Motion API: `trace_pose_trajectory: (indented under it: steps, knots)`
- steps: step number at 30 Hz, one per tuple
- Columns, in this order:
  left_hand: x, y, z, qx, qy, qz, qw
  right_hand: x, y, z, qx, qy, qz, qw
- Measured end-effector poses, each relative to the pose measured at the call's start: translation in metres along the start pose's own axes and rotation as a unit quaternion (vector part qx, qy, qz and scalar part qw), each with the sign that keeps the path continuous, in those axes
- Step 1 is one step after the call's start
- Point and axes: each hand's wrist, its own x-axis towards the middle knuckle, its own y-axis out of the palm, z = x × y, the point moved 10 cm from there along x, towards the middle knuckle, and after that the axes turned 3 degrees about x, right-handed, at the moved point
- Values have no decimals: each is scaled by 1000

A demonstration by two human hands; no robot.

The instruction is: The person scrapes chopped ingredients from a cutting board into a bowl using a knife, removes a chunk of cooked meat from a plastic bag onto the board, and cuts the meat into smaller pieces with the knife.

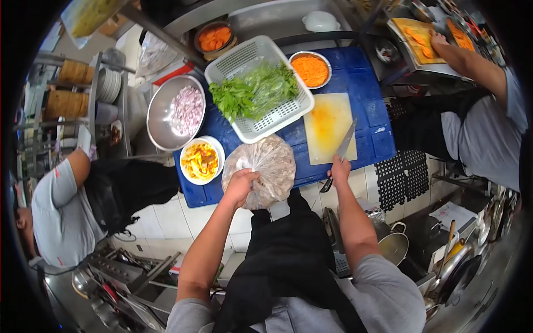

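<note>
In the head view, the left hand (pixel 240 187) has its fingers clamped on the gathered top of a clear plastic bag (pixel 272 166), full of something pale and brownish that cannot be made out. The bag is at the near edge of the blue bench (pixel 371 108), left of the middle, and appears to reach past that edge; whether it rests there or is lifted, I cannot tell. The right hand (pixel 339 170) is wrapped round the black handle of a knife (pixel 345 141), by the near right corner of a white cutting board (pixel 325 114) stained orange, the blade pointing away over the board's right side. Towards the bench's near left corner sits a white bowl (pixel 217 145) of yellow and reddish food. Beyond it, at the left edge, is a steel bowl (pixel 160 108) with chopped purple onion (pixel 187 111). A white perforated basket (pixel 306 100) stands beyond the bag, holding leafy greens (pixel 239 97), part of them in clear plastic. Near the far edge is a metal bowl of shredded carrot (pixel 310 69). At a separate counter beyond the bench's right edge, a co-worker's hand (pixel 438 41) is at a yellow board (pixel 402 26) bearing orange pieces.
</note>
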Motion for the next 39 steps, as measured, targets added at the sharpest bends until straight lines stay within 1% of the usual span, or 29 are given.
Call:
trace_pose_trajectory:
  steps: [1, 3, 4, 6, 7, 9, 10, 11, 12, 13, 14, 15, 16, 18, 19, 20, 23, 25, 26, 29, 32, 34, 37, 38, 39]
  knots:
    - [-1, 1, 1, 17, 6, 14, 1000, 12, 6, 0, -16, 2, 21, 1000]
    - [-3, -1, 7, 50, 15, 42, 998, 31, 17, 15, -95, -27, 21, 995]
    - [2, -3, 12, 70, 48, 63, 994, 42, 24, 20, -110, -57, 15, 992]
    - [0, -7, 18, 104, 56, 32, 993, 50, 32, 27, -135, -119, -2, 984]
    - [0, -8, 17, 122, 63, 17, 990, 38, 40, 44, -182, -210, -4, 961]
    - [-2, -8, 11, 204, 114, -9, 972, -5, 55, 80, -268, -387, -10, 882]
    - [-4, -7, 6, 234, 142, -22, 962, -27, 79, 78, -278, -300, 85, 909]
    - [-6, -8, 2, 263, 169, -35, 949, -55, 105, 66, -250, -217, 199, 923]
    - [-1, -9, 10, 258, 142, -19, 955, -101, 130, 75, -288, -296, 255, 874]
    - [3, -10, 16, 247, 138, -12, 959, -147, 149, 79, -267, -318, 321, 851]
    - [7, -10, 21, 236, 134, -5, 963, -178, 164, 68, -335, -203, 376, 840]
    - [9, -11, 24, 224, 130, 1, 966, -205, 176, 72, -337, -206, 403, 825]
    - [9, -9, 27, 211, 96, 24, 972, -222, 186, 71, -339, -209, 430, 810]
    - [7, -10, 21, 230, 124, 11, 965, -236, 203, 68, -338, -265, 461, 776]
    - [5, -11, 18, 242, 137, 5, 960, -243, 209, 67, -335, -293, 476, 759]
    - [3, -15, 15, 264, 145, -15, 953, -241, 211, 59, -364, -274, 473, 754]
    - [-15, -18, -3, 323, 171, -70, 928, -245, 216, 58, -358, -338, 468, 734]
    - [-24, -19, -12, 359, 198, -104, 906, -249, 217, 66, -329, -367, 460, 739]
    - [-26, -21, -13, 343, 198, -104, 912, -251, 218, 69, -314, -380, 456, 741]
    - [-42, -21, -27, 283, 197, -89, 935, -245, 228, 57, -372, -377, 484, 697]
    - [-65, -17, -49, 212, 200, -47, 955, -231, 228, 65, -371, -355, 468, 719]
    - [-80, -22, -62, 188, 208, -24, 960, -234, 227, 72, -381, -354, 463, 718]
    - [-79, -27, -54, 137, 192, 5, 972, -231, 227, 77, -408, -366, 445, 708]
    - [-77, -30, -55, 136, 216, -3, 967, -228, 225, 78, -419, -372, 435, 705]
    - [-71, -33, -52, 134, 240, -11, 961, -223, 222, 82, -417, -373, 424, 712]
